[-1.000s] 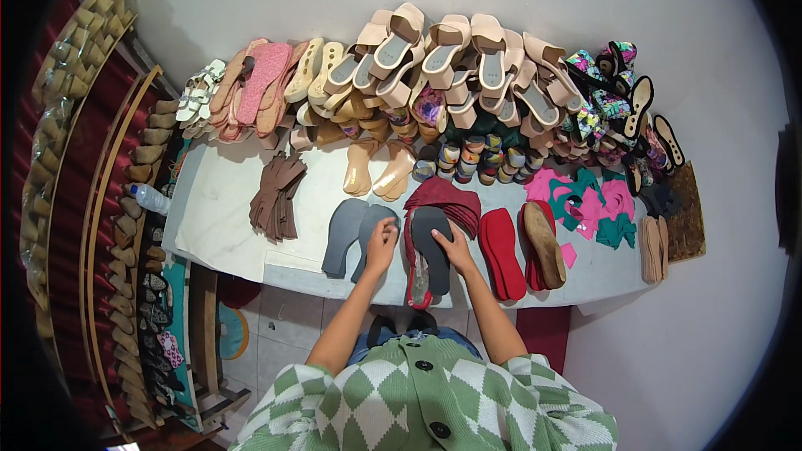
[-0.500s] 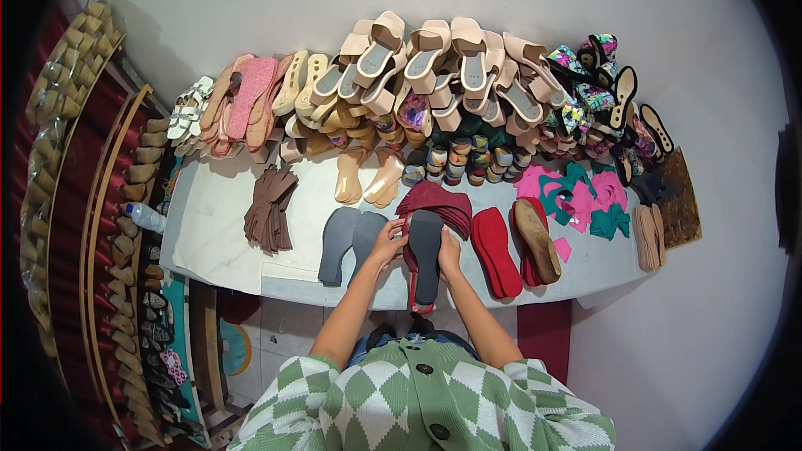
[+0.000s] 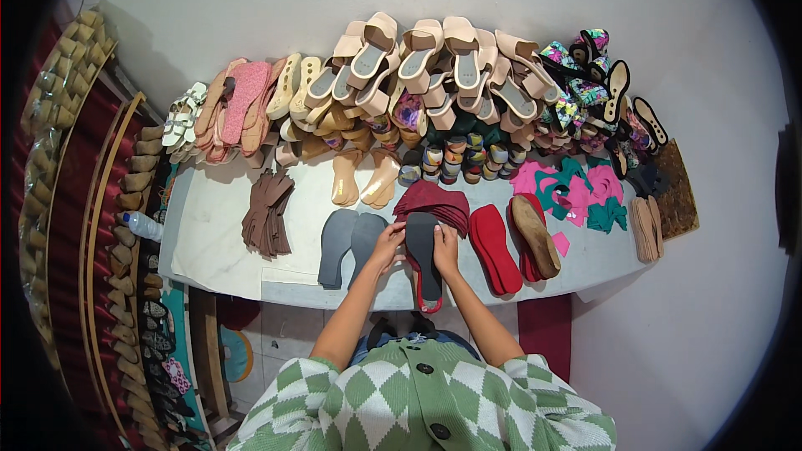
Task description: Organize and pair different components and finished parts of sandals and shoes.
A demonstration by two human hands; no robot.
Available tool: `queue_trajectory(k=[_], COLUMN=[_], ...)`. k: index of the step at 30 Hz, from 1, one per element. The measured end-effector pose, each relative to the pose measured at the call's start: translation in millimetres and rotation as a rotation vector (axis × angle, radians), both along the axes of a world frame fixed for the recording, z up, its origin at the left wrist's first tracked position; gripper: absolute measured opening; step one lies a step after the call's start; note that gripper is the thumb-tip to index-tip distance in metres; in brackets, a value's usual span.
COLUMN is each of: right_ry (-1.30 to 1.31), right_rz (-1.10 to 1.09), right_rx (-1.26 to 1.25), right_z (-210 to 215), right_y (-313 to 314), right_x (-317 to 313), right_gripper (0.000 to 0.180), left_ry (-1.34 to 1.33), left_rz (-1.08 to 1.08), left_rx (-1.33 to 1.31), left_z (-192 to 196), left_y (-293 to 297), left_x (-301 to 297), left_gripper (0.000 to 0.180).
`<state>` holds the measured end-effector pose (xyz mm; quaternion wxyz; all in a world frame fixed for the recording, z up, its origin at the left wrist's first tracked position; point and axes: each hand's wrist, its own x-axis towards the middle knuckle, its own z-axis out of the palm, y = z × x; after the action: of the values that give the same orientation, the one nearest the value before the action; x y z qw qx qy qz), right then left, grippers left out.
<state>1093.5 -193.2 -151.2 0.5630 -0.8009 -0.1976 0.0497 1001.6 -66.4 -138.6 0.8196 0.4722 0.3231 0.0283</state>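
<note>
Near the table's front edge I hold a dark grey shoe sole (image 3: 423, 252) in front of me, with its narrow heel end toward me. Beneath it a red piece (image 3: 430, 306) shows as a rim round the heel. My right hand (image 3: 445, 249) is closed on the sole's right edge, thumb on top. At the left edge my left hand (image 3: 388, 245) is closed too, fingertips against the sole. Just left of it lie grey soles (image 3: 337, 249) in two stacks. Behind the held sole fans a pile of dark red cut pieces (image 3: 443, 199).
Red insoles (image 3: 494, 250) and a wooden shoe last (image 3: 536, 238) lie to the right. Brown strips (image 3: 268, 215) sit left. Beige heeled sandals (image 3: 418, 54) pile along the wall, and pink and green scraps (image 3: 576, 192) lie right. A bottle (image 3: 142, 225) stands by the left shelf.
The dark grey sole has turned slightly and covers more of the red piece along its left side. My right hand has shifted a little left; the view has moved slightly.
</note>
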Motion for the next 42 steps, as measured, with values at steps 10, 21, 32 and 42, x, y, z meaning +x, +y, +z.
queue_trajectory(k=[10, 21, 32, 42], right_ry=[-0.074, -0.067, 0.056, -0.068], right_rz=[0.02, 0.02, -0.06, 0.004], right_rx=[-0.049, -0.029, 0.037, -0.029], right_z=[13, 16, 41, 21], right_y=[1, 8, 15, 11], right_x=[4, -2, -14, -7], right_gripper=[0.021, 0.019, 0.031, 0.025], left_ry=[0.031, -0.013, -0.052, -0.124], left_rz=[0.04, 0.132, 0.194, 0.266], left_rx=[-0.083, -0.055, 0.036, 0.156], left_z=[-2, -17, -33, -12], left_y=[-1, 0, 3, -7], left_x=[5, 10, 12, 27], left_gripper=[0.028, 0.02, 0.019, 0.022])
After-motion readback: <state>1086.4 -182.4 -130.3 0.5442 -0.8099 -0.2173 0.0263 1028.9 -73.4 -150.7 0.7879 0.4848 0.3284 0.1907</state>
